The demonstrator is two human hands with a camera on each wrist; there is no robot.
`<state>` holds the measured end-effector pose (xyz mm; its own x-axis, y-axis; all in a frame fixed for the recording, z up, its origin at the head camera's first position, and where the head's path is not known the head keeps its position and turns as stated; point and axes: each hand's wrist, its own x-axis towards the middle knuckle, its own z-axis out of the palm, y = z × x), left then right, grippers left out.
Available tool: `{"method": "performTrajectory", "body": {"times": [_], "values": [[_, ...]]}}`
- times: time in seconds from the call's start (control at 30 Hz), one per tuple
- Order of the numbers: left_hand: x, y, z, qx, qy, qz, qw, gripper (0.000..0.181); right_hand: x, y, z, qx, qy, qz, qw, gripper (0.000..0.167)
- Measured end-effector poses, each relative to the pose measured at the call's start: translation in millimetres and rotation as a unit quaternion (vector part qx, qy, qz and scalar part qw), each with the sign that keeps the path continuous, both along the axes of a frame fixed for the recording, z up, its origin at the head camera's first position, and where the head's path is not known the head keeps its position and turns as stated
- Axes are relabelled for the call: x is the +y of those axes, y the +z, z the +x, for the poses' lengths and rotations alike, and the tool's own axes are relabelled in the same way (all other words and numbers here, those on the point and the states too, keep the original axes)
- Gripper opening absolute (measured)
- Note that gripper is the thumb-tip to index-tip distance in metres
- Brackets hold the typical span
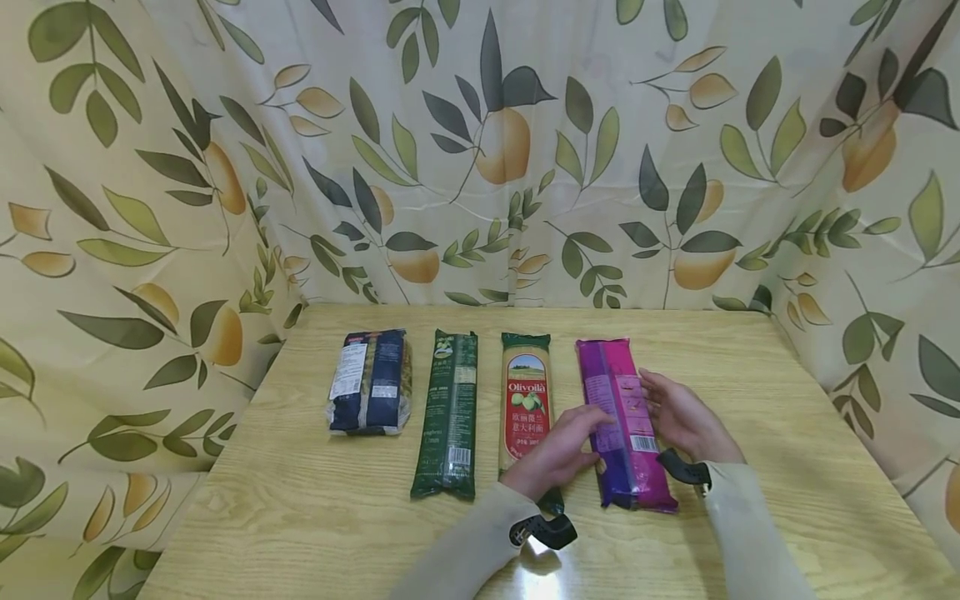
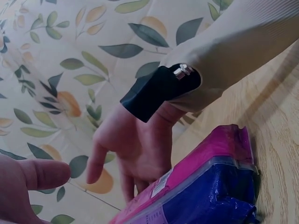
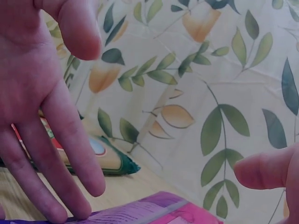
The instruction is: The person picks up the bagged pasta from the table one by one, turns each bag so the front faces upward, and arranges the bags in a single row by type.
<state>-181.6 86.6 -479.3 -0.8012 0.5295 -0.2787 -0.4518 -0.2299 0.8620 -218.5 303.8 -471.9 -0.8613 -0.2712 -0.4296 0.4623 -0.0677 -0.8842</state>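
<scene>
Both left hand (image 1: 557,448) and right hand (image 1: 686,418), fingers loosely extended, flank the pink-and-purple packet (image 1: 624,396) on the table (image 1: 285,508). It hides some right fingertips from the left wrist view; to its left, the left hand covers part of the Olivoilà packet (image 1: 527,402).

The head view was bright and evenly lit, with white glare on the near middle of the wooden table (image 1: 300,517) and the smallest print on the pink-and-purple packet (image 1: 630,471) too soft to read. The patterned curtain (image 1: 465,250) looked stretched toward the left and right edges. Both wrist views were dimmer and greyer; in the left one, a soft shadow crossed the table below the right sleeve (image 2: 243,46).
</scene>
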Motion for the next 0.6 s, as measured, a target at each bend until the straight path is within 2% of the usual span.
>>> {"method": "performTrajectory", "body": {"times": [0.13,0.37,0.6], "values": [[-0.2,-0.8,-0.3,0.003,-0.002,-0.004,1.0,0.045,-1.0,2.3,-0.1,-0.009,-0.014,-0.008,0.9998,0.075],[0.5,-0.1,-0.5,0.009,-0.004,-0.008,0.9999,0.045,2.6,4.1,-0.2,-0.004,-0.003,-0.03,0.9995,0.082],[0.9,-1.4,-0.5,0.004,0.002,-0.013,0.9999,0.044,3.4,5.1,-0.6,-0.008,-0.009,-0.033,0.9994,0.084]]}}
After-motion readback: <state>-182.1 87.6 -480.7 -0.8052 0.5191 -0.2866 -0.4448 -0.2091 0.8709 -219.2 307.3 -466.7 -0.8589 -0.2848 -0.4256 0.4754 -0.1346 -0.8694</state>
